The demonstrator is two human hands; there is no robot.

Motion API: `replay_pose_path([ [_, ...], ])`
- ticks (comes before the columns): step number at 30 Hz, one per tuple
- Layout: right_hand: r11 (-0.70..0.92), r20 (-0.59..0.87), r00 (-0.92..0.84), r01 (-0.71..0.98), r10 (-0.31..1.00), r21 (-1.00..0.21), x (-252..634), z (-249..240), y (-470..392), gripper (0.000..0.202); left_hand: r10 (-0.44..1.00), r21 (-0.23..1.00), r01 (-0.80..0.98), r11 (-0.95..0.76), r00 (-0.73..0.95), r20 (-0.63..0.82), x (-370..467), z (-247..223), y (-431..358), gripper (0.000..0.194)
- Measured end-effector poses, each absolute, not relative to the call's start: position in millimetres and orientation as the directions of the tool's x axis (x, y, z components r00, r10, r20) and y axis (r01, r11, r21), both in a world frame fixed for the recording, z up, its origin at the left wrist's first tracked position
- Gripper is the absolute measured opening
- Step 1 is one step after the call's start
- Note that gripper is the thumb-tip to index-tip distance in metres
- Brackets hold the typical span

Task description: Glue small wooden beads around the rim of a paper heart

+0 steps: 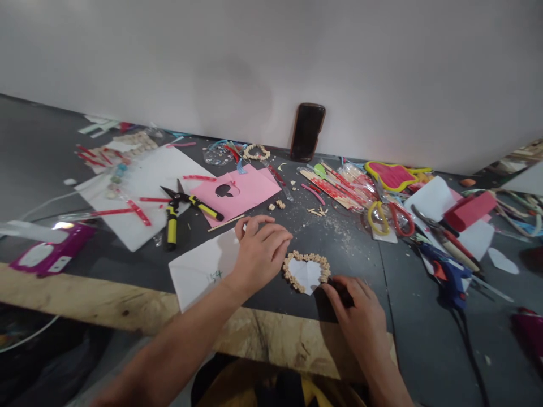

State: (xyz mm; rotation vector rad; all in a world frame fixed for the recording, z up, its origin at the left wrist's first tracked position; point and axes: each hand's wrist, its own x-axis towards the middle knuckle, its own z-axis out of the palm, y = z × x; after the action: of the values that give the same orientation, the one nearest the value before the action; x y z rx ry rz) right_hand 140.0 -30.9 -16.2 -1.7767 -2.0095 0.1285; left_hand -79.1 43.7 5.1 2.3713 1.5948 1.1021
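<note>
A white paper heart [306,273] lies on the dark tabletop, edged with small light wooden pieces [292,280]. At its lower right edge, my right hand [360,305] has thumb and index finger closed in on the rim. My left hand [262,251] hovers just left of the heart, over the corner of a white sheet [199,268] with green writing. Its fingers are loosely bent and apart, with no object seen in them; the thumb is mostly hidden.
Black-and-yellow pliers [173,217] lie left on pink paper [250,189] and white paper. A phone [307,133] leans on the wall. At right are scissors [388,217], a blue glue gun [452,282] and its cable. Wood crumbs [335,229] are scattered behind the heart.
</note>
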Motion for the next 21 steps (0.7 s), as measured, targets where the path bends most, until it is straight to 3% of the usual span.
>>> replay_pose_path([
  [8, 0.143, 0.212, -0.044, 0.866, 0.976, -0.479, 153.9, -15.0, -38.2, 0.026, 0.906, 0.422, 0.826, -0.374, 0.229, 0.356, -82.5, 3.6, 48.9, 0.029],
  [13, 0.174, 0.289, -0.033, 0.861, 0.957, -0.477, 166.8, -17.2, -49.1, 0.024, 0.939, 0.398, 0.859, -0.323, 0.240, 0.246, -82.6, 9.0, 49.9, 0.025],
  [21, 0.196, 0.385, 0.022, 0.834, 0.923, -0.516, 181.4, -26.5, -57.6, 0.018, 0.911, 0.362, 0.842, -0.400, 0.409, 0.054, -68.1, 16.8, 44.5, 0.023],
])
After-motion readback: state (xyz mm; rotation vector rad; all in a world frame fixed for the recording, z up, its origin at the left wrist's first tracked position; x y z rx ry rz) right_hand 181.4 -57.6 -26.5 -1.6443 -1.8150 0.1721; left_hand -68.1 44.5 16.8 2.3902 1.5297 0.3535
